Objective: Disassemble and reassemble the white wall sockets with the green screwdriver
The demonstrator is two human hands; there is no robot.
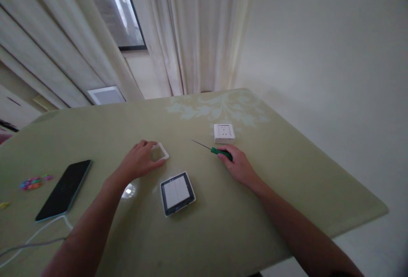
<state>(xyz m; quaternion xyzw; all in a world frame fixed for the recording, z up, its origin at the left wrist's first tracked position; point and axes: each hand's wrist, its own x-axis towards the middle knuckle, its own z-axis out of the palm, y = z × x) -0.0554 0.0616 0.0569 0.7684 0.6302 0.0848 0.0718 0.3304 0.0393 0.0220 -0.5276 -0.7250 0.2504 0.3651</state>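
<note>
My left hand [143, 158] grips a small white square frame [164, 151] by its edges, thumb on the near side and fingers on the far side. In my right hand [236, 164] is a screwdriver [216, 151] with a green handle, its thin metal shaft pointing left and away from me. Between my forearms, a white wall switch [177, 192] with a dark inner border lies face up on the table. Just beyond the screwdriver sits a white wall socket [224, 133] on a box-like base.
A greenish table [270, 162] carries everything. On the left lie a black tablet [65, 187] with a white cable [41, 230], and a cluster of small colourful pieces [33, 182]. Curtains [197, 30] hang behind the table, and a pale wall [328, 56] borders its right side.
</note>
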